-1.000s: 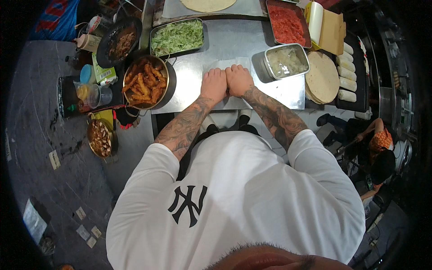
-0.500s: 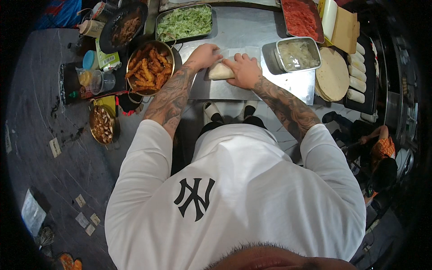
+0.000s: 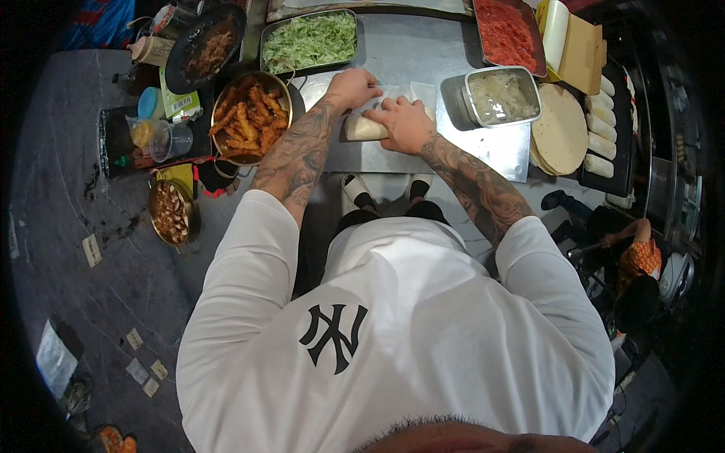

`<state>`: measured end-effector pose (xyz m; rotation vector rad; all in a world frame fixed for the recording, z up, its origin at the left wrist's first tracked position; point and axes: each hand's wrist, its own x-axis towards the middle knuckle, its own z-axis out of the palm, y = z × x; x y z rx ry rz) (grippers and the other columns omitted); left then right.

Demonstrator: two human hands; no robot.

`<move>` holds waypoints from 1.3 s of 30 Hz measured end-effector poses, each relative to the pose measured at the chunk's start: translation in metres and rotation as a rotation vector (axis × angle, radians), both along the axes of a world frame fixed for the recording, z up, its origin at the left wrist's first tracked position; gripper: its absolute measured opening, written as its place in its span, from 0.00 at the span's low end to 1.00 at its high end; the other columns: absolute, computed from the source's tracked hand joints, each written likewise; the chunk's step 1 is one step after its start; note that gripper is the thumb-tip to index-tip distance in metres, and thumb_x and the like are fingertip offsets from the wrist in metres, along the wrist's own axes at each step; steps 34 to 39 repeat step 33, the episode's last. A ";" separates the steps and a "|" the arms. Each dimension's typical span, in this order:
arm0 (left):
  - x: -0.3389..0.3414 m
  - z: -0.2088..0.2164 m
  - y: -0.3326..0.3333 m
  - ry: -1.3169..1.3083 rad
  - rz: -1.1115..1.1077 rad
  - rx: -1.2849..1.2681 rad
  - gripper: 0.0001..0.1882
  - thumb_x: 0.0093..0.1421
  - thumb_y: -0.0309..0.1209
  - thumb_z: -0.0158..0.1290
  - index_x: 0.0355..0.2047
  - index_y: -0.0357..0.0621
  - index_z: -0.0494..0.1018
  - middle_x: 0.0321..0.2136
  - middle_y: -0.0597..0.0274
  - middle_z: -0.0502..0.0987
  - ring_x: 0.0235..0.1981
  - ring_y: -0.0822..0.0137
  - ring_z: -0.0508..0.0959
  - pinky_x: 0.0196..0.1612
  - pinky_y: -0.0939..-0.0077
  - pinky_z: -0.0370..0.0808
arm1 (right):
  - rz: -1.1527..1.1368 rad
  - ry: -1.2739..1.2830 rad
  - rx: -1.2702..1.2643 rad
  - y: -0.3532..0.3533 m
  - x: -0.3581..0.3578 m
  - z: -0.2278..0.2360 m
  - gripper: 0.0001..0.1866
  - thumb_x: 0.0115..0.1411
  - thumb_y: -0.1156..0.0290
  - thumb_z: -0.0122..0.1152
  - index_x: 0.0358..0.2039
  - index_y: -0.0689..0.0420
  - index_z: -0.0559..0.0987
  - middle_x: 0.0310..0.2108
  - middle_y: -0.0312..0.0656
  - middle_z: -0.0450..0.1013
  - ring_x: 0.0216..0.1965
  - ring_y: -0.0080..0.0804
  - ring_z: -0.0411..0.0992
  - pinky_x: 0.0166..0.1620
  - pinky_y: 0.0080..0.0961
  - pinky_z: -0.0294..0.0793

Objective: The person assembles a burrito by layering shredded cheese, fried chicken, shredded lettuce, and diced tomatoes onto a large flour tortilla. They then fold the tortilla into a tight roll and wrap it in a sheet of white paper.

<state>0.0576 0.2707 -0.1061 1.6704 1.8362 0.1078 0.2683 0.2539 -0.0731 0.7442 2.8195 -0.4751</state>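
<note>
A rolled tortilla wrap point(image 3: 365, 128) lies on the steel worktop point(image 3: 370, 160) in front of me. My right hand point(image 3: 408, 127) is closed over its right part, fingers bent across the top. My left hand point(image 3: 353, 89) has moved off the roll and sits just beyond it, fingertips drawn together at the near side of a pale, thin wrapping sheet point(image 3: 421, 92). Whether those fingertips pinch the sheet is too small to make out. Part of the sheet runs under my right hand and is hidden.
Left of my arm stands a pan of fried strips point(image 3: 249, 121). Shredded lettuce point(image 3: 311, 39) and chopped tomato point(image 3: 507, 34) fill trays at the back. A tub of pale shreds point(image 3: 501, 97), stacked tortillas point(image 3: 559, 132) and finished rolls point(image 3: 602, 136) are at right. A person point(image 3: 640, 257) is beyond.
My left hand has left the roll and shifted slightly right and away from me. The roll has slid a little left and nearer, with my right hand still on it.
</note>
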 end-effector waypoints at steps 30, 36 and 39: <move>0.067 0.015 0.060 0.223 -0.225 0.087 0.25 0.52 0.55 0.70 0.38 0.47 0.82 0.38 0.54 0.84 0.48 0.52 0.81 0.51 0.47 0.71 | -0.141 -0.132 -0.042 -0.005 -0.003 0.009 0.36 0.55 0.46 0.74 0.64 0.32 0.72 0.57 0.40 0.74 0.61 0.47 0.69 0.54 0.58 0.71; 0.061 -0.006 0.063 0.027 -0.272 0.187 0.25 0.54 0.49 0.70 0.44 0.46 0.80 0.44 0.50 0.83 0.52 0.52 0.80 0.58 0.44 0.69 | -0.123 -0.136 -0.048 -0.006 -0.005 0.010 0.36 0.54 0.46 0.74 0.63 0.32 0.72 0.59 0.41 0.72 0.62 0.47 0.69 0.55 0.59 0.71; 0.061 -0.006 0.063 0.027 -0.272 0.187 0.25 0.54 0.49 0.70 0.44 0.46 0.80 0.44 0.50 0.83 0.52 0.52 0.80 0.58 0.44 0.69 | -0.123 -0.136 -0.048 -0.006 -0.005 0.010 0.36 0.54 0.46 0.74 0.63 0.32 0.72 0.59 0.41 0.72 0.62 0.47 0.69 0.55 0.59 0.71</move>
